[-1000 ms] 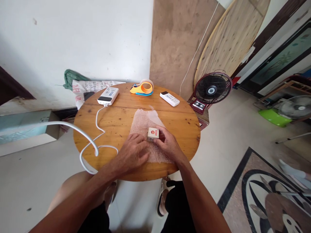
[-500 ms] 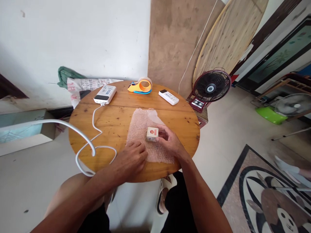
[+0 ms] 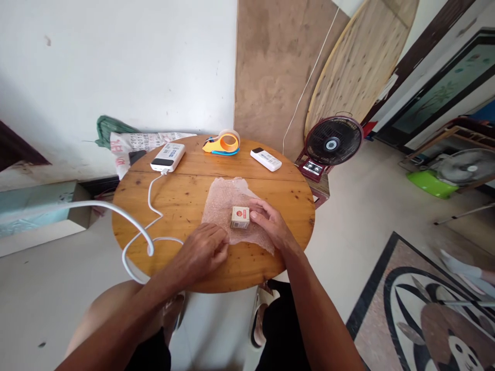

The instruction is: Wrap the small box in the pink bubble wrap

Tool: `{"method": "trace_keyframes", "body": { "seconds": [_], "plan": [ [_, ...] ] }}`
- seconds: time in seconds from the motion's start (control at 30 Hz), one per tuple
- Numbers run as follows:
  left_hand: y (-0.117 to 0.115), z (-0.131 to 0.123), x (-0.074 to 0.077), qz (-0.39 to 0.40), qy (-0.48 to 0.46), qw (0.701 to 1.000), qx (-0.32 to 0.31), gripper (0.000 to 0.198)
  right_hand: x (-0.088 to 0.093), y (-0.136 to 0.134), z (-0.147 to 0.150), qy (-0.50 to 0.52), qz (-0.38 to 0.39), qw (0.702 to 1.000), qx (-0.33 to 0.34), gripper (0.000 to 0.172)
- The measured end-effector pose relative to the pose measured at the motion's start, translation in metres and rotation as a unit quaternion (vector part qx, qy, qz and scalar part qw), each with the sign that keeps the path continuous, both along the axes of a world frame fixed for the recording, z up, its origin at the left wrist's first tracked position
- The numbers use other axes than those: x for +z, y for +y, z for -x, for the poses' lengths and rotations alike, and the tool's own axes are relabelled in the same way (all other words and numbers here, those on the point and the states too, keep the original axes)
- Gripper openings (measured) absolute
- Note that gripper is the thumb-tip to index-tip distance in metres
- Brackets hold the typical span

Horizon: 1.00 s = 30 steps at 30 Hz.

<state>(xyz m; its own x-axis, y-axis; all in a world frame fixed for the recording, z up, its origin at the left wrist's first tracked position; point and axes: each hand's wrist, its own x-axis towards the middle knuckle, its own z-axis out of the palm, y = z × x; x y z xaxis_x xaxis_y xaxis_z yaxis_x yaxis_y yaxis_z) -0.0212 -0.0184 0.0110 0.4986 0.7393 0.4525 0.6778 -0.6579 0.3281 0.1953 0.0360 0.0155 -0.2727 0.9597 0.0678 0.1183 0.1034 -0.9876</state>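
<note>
A small cream cardboard box (image 3: 240, 217) with a red label sits on a sheet of bubble wrap (image 3: 218, 198), which lies on the round wooden table (image 3: 185, 198). My left hand (image 3: 207, 246) is closed at the sheet's near left edge, its fingertips curled over the wrap and partly hidden. To the right of the box rests my right hand (image 3: 273, 224). Its fingers are apart and its thumb is close against the box's right side, without closing round it.
Along the table's far side lie a white power bank (image 3: 168, 157) with a cable (image 3: 150, 193), an orange tape dispenser (image 3: 223, 143) and a second white power bank (image 3: 266, 158). A fan (image 3: 332, 144) stands beyond the right edge. The cable loops over the left edge.
The near edge of the bubble wrap has drawn up toward the box at my left hand. My right thumb has come off the box's front corner to its side.
</note>
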Motion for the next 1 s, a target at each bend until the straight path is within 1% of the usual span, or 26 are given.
{"method": "trace_keyframes", "body": {
  "seconds": [0.1, 0.2, 0.27, 0.33, 0.37, 0.43, 0.5, 0.57, 0.67, 0.8, 0.87, 1.0],
  "plan": [
    [0.006, -0.002, 0.008, -0.014, 0.002, 0.998, 0.063, 0.013, 0.009, 0.001, -0.01, 0.021, 0.012, 0.999, 0.027, 0.044],
    [0.017, -0.011, 0.023, -0.002, 0.034, 0.991, 0.126, 0.013, 0.017, 0.002, -0.019, 0.039, 0.007, 0.997, 0.068, 0.047],
    [0.028, -0.017, 0.031, 0.017, 0.06, 0.986, 0.156, 0.013, 0.021, 0.002, -0.022, 0.012, -0.001, 0.997, 0.082, 0.051],
    [0.038, -0.021, 0.036, 0.042, 0.073, 0.981, 0.177, 0.012, 0.021, 0.002, -0.019, -0.036, -0.006, 0.997, 0.072, 0.057],
    [0.043, -0.023, 0.036, 0.055, 0.07, 0.978, 0.186, 0.012, 0.019, 0.003, -0.017, -0.056, -0.01, 0.997, 0.056, 0.056],
    [0.049, -0.023, 0.033, 0.087, 0.04, 0.975, 0.199, 0.013, 0.013, 0.005, -0.012, -0.061, -0.009, 0.998, 0.021, 0.042],
    [0.052, -0.021, 0.027, 0.123, -0.017, 0.973, 0.196, 0.014, 0.005, 0.007, -0.008, -0.041, -0.016, 0.999, -0.008, 0.027],
    [0.053, -0.016, 0.022, 0.146, -0.068, 0.97, 0.179, 0.021, -0.001, 0.01, -0.005, -0.026, -0.035, 0.998, -0.034, 0.02],
    [0.055, -0.008, 0.017, 0.144, -0.09, 0.974, 0.149, 0.036, -0.006, 0.012, -0.004, -0.022, -0.044, 0.997, -0.054, 0.019],
    [0.059, -0.004, 0.012, 0.158, -0.109, 0.974, 0.119, 0.031, -0.005, 0.012, -0.002, -0.051, -0.04, 0.995, -0.07, 0.021],
    [0.06, -0.007, 0.008, 0.185, -0.156, 0.963, 0.117, 0.028, -0.004, 0.011, -0.001, -0.068, -0.044, 0.994, -0.071, 0.021],
    [0.061, -0.015, -0.002, 0.252, -0.258, 0.928, 0.097, 0.026, 0.0, 0.009, 0.0, -0.062, -0.039, 0.995, -0.066, 0.021]
  ]
}}
